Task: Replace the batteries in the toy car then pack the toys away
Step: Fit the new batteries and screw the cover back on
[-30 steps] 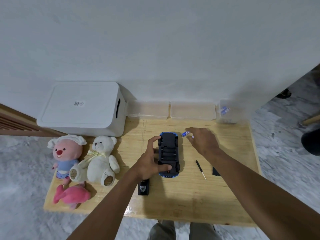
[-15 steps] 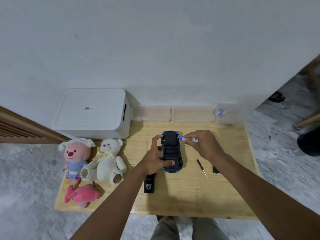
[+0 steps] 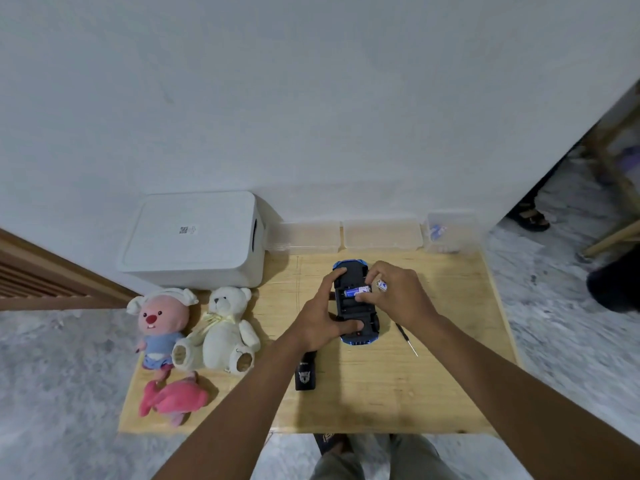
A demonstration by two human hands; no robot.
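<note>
- Two hands were on the toy car (image 3: 353, 306), which lay belly-up on the counter (image 3: 381, 403), toward its far edge.
- The left hand (image 3: 318, 320) gripped the car, with fingers (image 3: 337, 273) curled over the far end and the thumb pressing the near end.
- The right hand (image 3: 398, 296) pinched a blue battery (image 3: 356, 291) into the open bay with curled fingers. A second battery (image 3: 381, 285) seemed tucked farther right in the same hand.
- The cell could go in the wrong way round, as any polarity marks were too small to read.
- The spare could slip out while the thumb pushed, then roll off the counter.
- The screwdriver (image 3: 408, 340), just right of the car, could be knocked by the right wrist.
</note>
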